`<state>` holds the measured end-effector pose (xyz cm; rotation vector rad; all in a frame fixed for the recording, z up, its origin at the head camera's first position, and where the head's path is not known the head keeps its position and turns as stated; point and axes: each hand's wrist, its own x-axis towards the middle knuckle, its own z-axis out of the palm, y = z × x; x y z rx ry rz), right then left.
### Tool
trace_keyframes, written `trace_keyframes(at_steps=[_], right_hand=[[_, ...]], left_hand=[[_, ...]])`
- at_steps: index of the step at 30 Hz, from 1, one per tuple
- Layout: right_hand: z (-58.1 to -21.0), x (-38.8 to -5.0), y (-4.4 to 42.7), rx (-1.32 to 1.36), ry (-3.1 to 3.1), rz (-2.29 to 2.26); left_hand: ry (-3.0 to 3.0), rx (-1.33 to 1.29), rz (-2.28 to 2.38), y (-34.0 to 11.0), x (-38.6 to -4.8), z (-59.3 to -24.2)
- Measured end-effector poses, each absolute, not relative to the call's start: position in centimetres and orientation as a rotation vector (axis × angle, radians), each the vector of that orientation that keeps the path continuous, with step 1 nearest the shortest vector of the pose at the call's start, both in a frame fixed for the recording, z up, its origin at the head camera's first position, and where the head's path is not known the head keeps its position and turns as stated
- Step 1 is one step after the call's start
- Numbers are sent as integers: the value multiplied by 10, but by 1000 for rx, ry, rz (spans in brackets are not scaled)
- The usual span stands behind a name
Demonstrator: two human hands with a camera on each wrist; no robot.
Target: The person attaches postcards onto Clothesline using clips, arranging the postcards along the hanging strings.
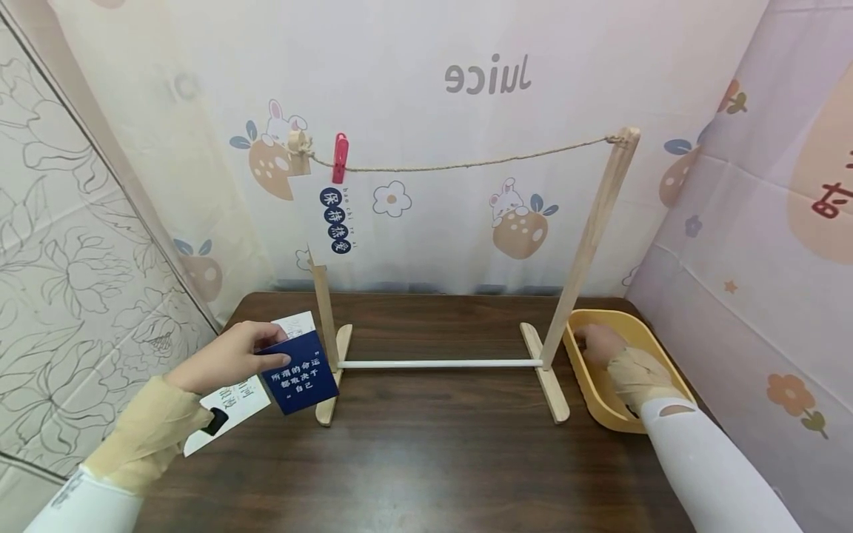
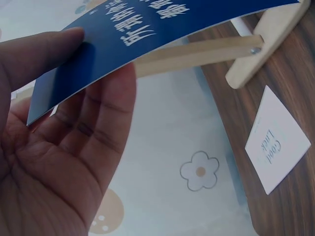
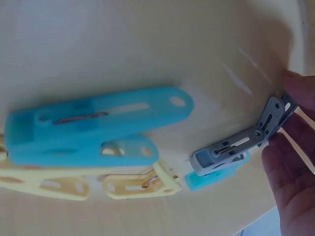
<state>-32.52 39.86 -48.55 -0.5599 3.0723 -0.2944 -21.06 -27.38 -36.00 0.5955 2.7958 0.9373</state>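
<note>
Though hidden from head camera, gray clothespin [image 3: 255,136] in right hand [image 3: 297,172], wrist view

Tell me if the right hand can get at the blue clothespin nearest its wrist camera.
Probably yes: nothing covers that blue clothespin, and the right hand is in the yellow basket, though pinching a gray clothespin.

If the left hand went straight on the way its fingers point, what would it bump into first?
Probably the wooden stand's left post; the navy card pinched in the left hand would likely touch it first, though depth is hard to judge.
</note>
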Motion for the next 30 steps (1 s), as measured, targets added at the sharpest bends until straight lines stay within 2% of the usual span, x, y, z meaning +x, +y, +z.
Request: trace_keyframes(at_steps=[15,30], right_hand=[[-486,-318,411,-722,3087,-275],[-473,-312,414,-651,2952,-193]], left_hand=[[2787,598,1053,-255,-211,-347],[2780,552,1150,-244,-209,-331]])
